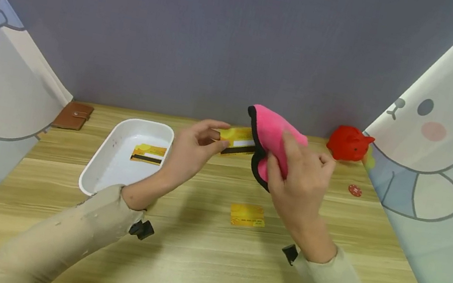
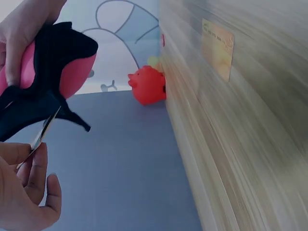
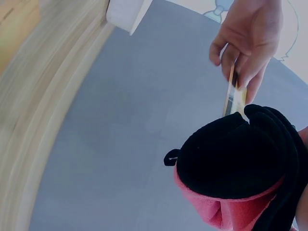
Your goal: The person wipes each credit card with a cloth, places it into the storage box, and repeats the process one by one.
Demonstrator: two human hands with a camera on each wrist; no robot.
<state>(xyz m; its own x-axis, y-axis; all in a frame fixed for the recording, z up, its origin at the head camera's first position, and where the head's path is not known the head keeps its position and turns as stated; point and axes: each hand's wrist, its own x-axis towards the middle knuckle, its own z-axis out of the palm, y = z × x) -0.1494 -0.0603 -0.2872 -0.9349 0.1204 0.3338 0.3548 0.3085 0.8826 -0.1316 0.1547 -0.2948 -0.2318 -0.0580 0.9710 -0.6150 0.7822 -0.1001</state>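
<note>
A yellow bank card with a black stripe is pinched between the thumb and fingers of my left hand, raised off the table. My right hand grips a soft pink-and-black cloth, bunched with its black side toward the card. The cloth's black edge overlaps the card's far end in the left wrist view; I cannot tell if they touch. From the right wrist view, the black side forms a hollow just below the card. Another yellow card lies flat on the table between my forearms.
To the left stands a white tray with a yellow card in it. A brown wallet lies at the back left. At the back right are a red piggy bank and a red poker chip. A grey wall rises behind.
</note>
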